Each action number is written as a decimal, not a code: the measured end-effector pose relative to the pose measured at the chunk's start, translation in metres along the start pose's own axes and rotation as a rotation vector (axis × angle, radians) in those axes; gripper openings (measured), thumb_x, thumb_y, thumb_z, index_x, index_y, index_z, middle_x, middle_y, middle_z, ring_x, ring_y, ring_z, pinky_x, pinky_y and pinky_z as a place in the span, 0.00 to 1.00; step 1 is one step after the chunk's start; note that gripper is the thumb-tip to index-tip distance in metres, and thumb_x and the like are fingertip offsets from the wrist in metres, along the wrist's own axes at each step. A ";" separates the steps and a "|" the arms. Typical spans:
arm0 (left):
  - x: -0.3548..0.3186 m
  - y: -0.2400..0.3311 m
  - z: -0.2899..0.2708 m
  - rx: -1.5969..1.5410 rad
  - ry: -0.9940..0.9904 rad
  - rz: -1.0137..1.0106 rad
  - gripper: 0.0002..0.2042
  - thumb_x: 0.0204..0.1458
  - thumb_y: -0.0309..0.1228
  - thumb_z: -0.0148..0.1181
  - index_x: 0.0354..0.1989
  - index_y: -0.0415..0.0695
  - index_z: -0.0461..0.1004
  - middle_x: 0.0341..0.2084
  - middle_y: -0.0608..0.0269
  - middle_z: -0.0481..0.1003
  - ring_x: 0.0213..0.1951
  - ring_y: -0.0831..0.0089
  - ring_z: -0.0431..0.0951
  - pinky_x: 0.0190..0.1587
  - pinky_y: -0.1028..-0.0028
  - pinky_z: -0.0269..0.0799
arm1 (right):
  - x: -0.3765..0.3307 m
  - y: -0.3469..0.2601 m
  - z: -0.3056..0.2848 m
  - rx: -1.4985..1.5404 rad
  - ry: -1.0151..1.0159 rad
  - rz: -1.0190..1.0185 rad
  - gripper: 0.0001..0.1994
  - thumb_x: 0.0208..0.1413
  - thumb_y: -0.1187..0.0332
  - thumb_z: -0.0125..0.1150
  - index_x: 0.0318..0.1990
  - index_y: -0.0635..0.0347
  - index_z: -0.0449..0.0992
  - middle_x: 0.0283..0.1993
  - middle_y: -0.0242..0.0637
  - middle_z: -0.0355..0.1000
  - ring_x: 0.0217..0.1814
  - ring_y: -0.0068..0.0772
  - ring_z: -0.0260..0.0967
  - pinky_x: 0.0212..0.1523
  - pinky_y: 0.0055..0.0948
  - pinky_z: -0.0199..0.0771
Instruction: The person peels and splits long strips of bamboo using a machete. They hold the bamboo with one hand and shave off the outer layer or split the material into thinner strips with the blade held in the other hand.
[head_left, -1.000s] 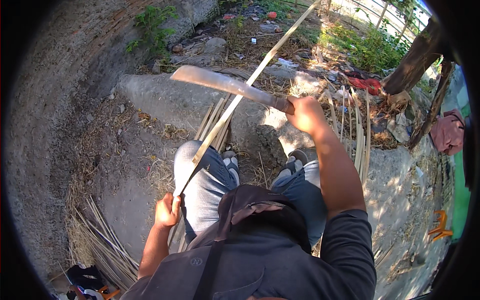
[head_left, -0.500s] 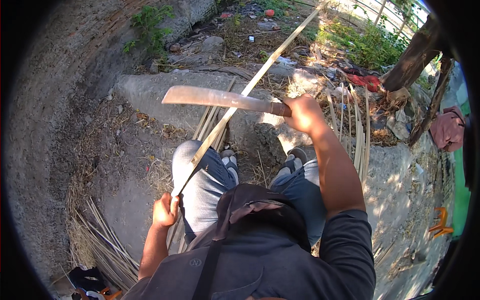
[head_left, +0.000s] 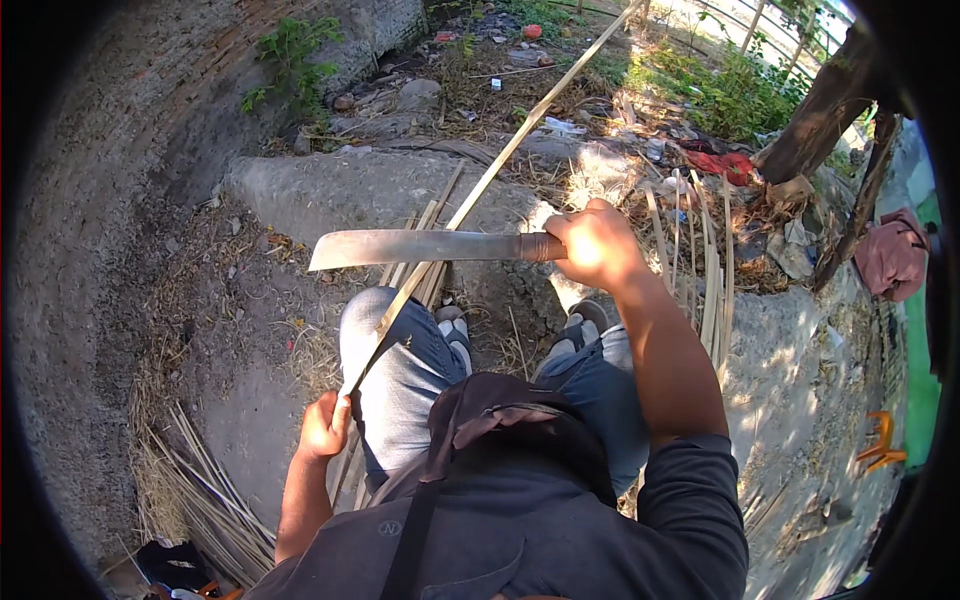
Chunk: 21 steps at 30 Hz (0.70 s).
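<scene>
My right hand [head_left: 603, 246] is closed round the handle of a machete [head_left: 425, 246], whose broad blade points left and lies across a long, pale bamboo strip [head_left: 490, 172]. Down at my left thigh, my left hand [head_left: 325, 425] grips the near end of that strip. From there the strip slants up over my left knee [head_left: 368, 315] and reaches far ahead to the right. Blade and strip cross just beyond the knee; whether they touch I cannot tell.
Bundles of split strips lie left [head_left: 215, 490], under my legs and to the right [head_left: 712, 270]. A rough wall [head_left: 90, 250] rises at the left. A tree trunk [head_left: 825, 110], red cloth [head_left: 722, 163], and an orange chair [head_left: 881, 442] stand or lie to the right.
My right hand has brought the machete slightly down and toward me, and its blade has levelled out. The strip has tipped a little lower; my left hand keeps its hold.
</scene>
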<state>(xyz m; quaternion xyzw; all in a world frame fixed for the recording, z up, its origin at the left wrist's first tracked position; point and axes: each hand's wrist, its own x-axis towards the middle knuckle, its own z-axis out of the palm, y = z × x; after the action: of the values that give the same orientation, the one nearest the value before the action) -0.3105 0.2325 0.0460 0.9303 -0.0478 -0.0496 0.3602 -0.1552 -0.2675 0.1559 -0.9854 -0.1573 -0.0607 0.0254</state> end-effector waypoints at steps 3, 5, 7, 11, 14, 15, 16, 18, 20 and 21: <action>0.003 -0.010 0.001 -0.155 -0.060 -0.021 0.21 0.70 0.42 0.50 0.26 0.39 0.69 0.17 0.62 0.68 0.23 0.72 0.67 0.29 0.66 0.65 | -0.001 0.006 -0.010 0.016 0.030 0.067 0.09 0.46 0.63 0.67 0.36 0.50 0.80 0.31 0.39 0.80 0.40 0.45 0.78 0.44 0.45 0.78; 0.003 -0.001 0.001 -0.160 -0.073 -0.041 0.21 0.70 0.41 0.49 0.27 0.38 0.70 0.17 0.64 0.68 0.24 0.73 0.67 0.29 0.67 0.64 | 0.002 0.046 0.004 0.303 0.126 0.222 0.09 0.49 0.62 0.65 0.37 0.51 0.80 0.31 0.44 0.79 0.39 0.53 0.78 0.41 0.48 0.78; 0.005 0.005 0.000 -0.155 -0.086 -0.066 0.21 0.71 0.42 0.49 0.27 0.39 0.70 0.18 0.66 0.68 0.24 0.74 0.65 0.29 0.67 0.63 | 0.003 0.059 0.009 0.410 0.150 0.365 0.09 0.50 0.61 0.64 0.37 0.52 0.80 0.31 0.45 0.79 0.39 0.56 0.78 0.40 0.49 0.78; 0.006 0.002 -0.012 -0.116 -0.141 -0.079 0.24 0.71 0.45 0.46 0.25 0.39 0.69 0.17 0.64 0.66 0.23 0.72 0.63 0.28 0.64 0.62 | 0.003 0.039 0.007 0.368 0.126 0.399 0.10 0.52 0.61 0.64 0.37 0.56 0.78 0.32 0.49 0.78 0.37 0.58 0.77 0.40 0.49 0.76; 0.006 -0.002 -0.015 -0.106 -0.168 -0.097 0.25 0.72 0.45 0.45 0.26 0.38 0.69 0.17 0.62 0.65 0.23 0.71 0.63 0.29 0.64 0.62 | 0.005 0.010 0.009 0.190 0.055 0.202 0.09 0.48 0.63 0.65 0.36 0.53 0.78 0.29 0.46 0.77 0.37 0.54 0.77 0.43 0.51 0.76; 0.009 -0.001 -0.016 -0.089 -0.169 -0.099 0.26 0.72 0.46 0.44 0.26 0.37 0.68 0.17 0.60 0.65 0.23 0.68 0.63 0.29 0.63 0.62 | 0.006 0.005 0.010 0.115 0.036 0.063 0.09 0.48 0.63 0.64 0.37 0.51 0.78 0.29 0.43 0.78 0.37 0.52 0.78 0.45 0.48 0.76; 0.009 -0.001 -0.016 -0.087 -0.171 -0.095 0.26 0.72 0.46 0.44 0.26 0.37 0.68 0.17 0.60 0.65 0.23 0.68 0.63 0.29 0.63 0.62 | 0.006 0.000 0.011 0.041 0.016 -0.077 0.09 0.48 0.63 0.63 0.37 0.49 0.79 0.29 0.40 0.79 0.36 0.51 0.78 0.46 0.46 0.77; 0.006 -0.001 -0.016 -0.090 -0.150 -0.015 0.26 0.71 0.46 0.45 0.25 0.37 0.69 0.17 0.60 0.66 0.23 0.67 0.64 0.29 0.62 0.63 | 0.009 -0.005 0.005 0.035 0.034 -0.104 0.08 0.48 0.63 0.64 0.36 0.48 0.79 0.28 0.39 0.79 0.35 0.49 0.78 0.46 0.44 0.77; 0.008 -0.005 -0.011 -0.085 -0.119 0.018 0.26 0.71 0.46 0.44 0.25 0.38 0.68 0.17 0.61 0.65 0.23 0.69 0.63 0.29 0.63 0.62 | 0.013 0.025 0.012 0.046 0.120 0.041 0.08 0.49 0.62 0.64 0.36 0.50 0.79 0.29 0.42 0.79 0.35 0.50 0.78 0.43 0.45 0.77; 0.007 -0.006 -0.010 -0.083 -0.092 0.051 0.25 0.72 0.45 0.43 0.25 0.38 0.68 0.17 0.61 0.65 0.23 0.70 0.63 0.28 0.65 0.61 | 0.010 0.037 0.003 0.267 0.103 0.231 0.08 0.51 0.62 0.63 0.35 0.54 0.79 0.31 0.45 0.79 0.36 0.52 0.78 0.41 0.47 0.76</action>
<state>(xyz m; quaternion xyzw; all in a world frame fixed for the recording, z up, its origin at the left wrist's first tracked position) -0.3017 0.2426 0.0483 0.9098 -0.0860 -0.0851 0.3970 -0.1344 -0.2993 0.1534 -0.9803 -0.0484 -0.0864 0.1709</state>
